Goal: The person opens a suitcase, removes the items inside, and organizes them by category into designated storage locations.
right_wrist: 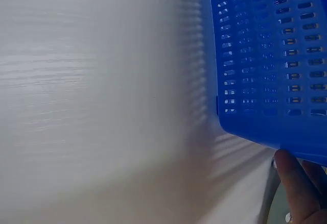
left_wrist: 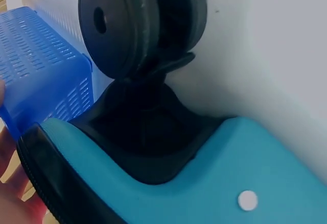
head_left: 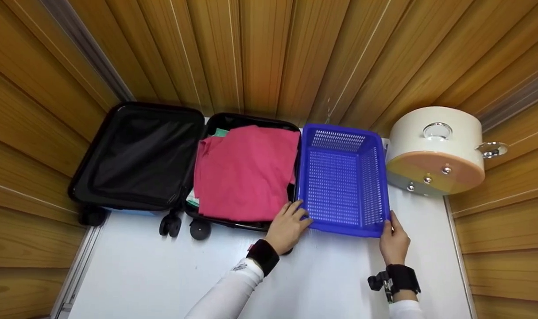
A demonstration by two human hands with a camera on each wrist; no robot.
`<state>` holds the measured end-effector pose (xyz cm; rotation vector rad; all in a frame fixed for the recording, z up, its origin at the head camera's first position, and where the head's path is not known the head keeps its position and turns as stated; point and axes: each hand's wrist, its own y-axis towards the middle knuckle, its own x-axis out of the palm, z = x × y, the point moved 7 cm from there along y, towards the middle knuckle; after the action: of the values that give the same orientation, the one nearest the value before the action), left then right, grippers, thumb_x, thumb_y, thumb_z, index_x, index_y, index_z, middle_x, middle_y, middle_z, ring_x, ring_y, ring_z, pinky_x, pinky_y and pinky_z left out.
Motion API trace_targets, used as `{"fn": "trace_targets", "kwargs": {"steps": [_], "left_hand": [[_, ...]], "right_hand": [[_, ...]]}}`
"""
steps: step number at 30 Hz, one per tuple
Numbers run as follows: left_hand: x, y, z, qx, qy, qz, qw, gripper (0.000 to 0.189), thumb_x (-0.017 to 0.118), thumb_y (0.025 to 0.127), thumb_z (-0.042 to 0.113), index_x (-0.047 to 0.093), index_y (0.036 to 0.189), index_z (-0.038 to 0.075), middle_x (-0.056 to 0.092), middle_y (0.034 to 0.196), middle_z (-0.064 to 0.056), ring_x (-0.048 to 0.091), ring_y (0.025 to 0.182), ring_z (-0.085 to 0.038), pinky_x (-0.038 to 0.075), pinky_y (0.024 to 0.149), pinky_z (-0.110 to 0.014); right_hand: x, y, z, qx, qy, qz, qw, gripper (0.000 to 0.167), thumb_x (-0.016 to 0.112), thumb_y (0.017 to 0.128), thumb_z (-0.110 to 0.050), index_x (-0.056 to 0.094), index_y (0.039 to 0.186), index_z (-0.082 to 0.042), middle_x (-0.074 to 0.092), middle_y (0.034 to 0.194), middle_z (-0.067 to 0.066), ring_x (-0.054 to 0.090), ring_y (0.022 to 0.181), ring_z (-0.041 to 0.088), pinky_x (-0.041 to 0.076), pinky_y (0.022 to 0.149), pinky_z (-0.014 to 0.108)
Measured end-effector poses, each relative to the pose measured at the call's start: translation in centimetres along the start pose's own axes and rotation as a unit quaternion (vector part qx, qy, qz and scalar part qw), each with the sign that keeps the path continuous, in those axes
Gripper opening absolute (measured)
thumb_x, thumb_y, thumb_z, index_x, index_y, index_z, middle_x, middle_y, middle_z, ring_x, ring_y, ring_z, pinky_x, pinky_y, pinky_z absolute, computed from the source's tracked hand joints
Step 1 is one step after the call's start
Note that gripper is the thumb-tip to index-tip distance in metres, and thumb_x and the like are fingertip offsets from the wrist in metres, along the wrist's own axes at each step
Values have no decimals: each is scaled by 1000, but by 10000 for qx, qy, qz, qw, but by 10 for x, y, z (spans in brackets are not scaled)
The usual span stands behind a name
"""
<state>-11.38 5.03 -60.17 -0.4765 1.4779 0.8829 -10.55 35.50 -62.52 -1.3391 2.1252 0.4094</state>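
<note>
A blue perforated plastic basket [head_left: 346,230] lies to the right of an open suitcase [head_left: 140,159], with nothing inside it. My left hand [head_left: 288,228] holds the basket's front left corner, beside the suitcase edge. At the front right corner, my right hand [head_left: 394,243] grips the rim with thumb and fingers. In the left wrist view, the turquoise suitcase shell [left_wrist: 204,198] and a black wheel [left_wrist: 117,30] hide part of the basket and hand. The right wrist view has the right fingertips [right_wrist: 288,168] against the basket's corner.
Folded pink cloth [head_left: 246,173] covers the suitcase's right half, with green fabric [head_left: 220,132] showing beneath. A round cream box [head_left: 432,133] with silver handles and knobs stands right of the basket. Wood-patterned panels [head_left: 269,53] enclose the white surface [head_left: 162,274].
</note>
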Motion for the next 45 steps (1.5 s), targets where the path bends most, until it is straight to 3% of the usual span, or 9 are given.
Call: {"fn": "trace_targets", "kwargs": {"steps": [4, 7, 12, 18, 21, 24, 32, 39, 45], "left_hand": [[-2, -12, 3, 103, -82, 89, 9999, 25, 64, 101, 28, 77, 122, 28, 67, 124, 3, 49, 141, -31, 44, 113, -47], [-2, -17, 6, 126, -184, 126, 9997, 25, 64, 101, 27, 77, 122, 28, 68, 124, 4, 49, 140, -31, 46, 112, -46], [-3, -19, 8, 130, -286, 291, 9991, 23, 67, 99, 27, 78, 120, 27, 68, 122, 3, 50, 139, -31, 47, 111, -44], [-3, -21, 7, 25, -535, 364, 9979, 24, 75, 95, 29, 78, 118, 25, 67, 125, 2, 50, 139, -32, 46, 112, -44], [-7, -22, 4, -106, -804, 227, 9965, 30, 75, 95, 30, 76, 124, 23, 65, 132, 0, 48, 142, -32, 43, 115, -45], [-16, -22, -5, -294, -1116, 170, 9932, 36, 71, 97, 29, 72, 132, 21, 61, 140, -3, 47, 143, -31, 41, 117, -46], [-52, -26, -81, -1281, -1835, 1275, 9663, 42, 71, 94, 13, 67, 136, 10, 61, 139, -12, 51, 137, -36, 40, 116, -50], [-75, -47, -170, -2583, -2220, 1928, 9202, 51, 72, 89, 5, 63, 140, 4, 58, 139, -19, 49, 135, -41, 43, 109, -58], [-80, -67, -223, -3695, -2214, 2081, 8781, 55, 72, 89, 8, 59, 142, -2, 53, 144, -24, 46, 135, -45, 39, 111, -59]], "right_hand": [[-2, -14, 4, -24, -140, 82, 9999, 45, 46, 110, -13, 46, 153, 1, 50, 147, 30, 62, 119, 47, 55, 90, 39], [-3, -21, 5, -77, -242, 179, 9995, 45, 47, 110, -13, 48, 153, 1, 54, 144, 30, 64, 98, 38, 45, 70, 17], [-5, -25, 5, -75, -135, 263, 9995, 44, 49, 109, -11, 50, 151, 0, 59, 138, 31, 57, 75, 14, 39, 59, 12], [-5, -25, 7, 392, 173, 7, 9991, 48, 46, 110, -17, 44, 156, -2, 48, 152, 28, 58, 127, 44, 47, 83, 13], [-6, -22, 0, 301, 288, 110, 9991, 50, 48, 108, -14, 43, 155, 1, 43, 157, 27, 49, 138, 47, 50, 105, 38], [-9, -19, -15, -76, 339, 407, 9986, 51, 53, 104, -6, 45, 153, 5, 41, 159, 26, 40, 146, 47, 33, 120, 56], [11, -10, -84, -903, 832, 539, 9910, 50, 58, 101, 0, 50, 150, 3, 45, 157, 21, 42, 145, 40, 32, 121, 51], [74, -6, -152, -1226, 1597, -397, 9787, 47, 59, 101, 1, 54, 148, 2, 48, 154, 23, 52, 137, 41, 44, 112, 53], [133, -9, -190, -1414, 1768, -972, 9692, 48, 62, 97, 2, 57, 144, 4, 54, 148, 24, 62, 125, 43, 51, 106, 52]]}}
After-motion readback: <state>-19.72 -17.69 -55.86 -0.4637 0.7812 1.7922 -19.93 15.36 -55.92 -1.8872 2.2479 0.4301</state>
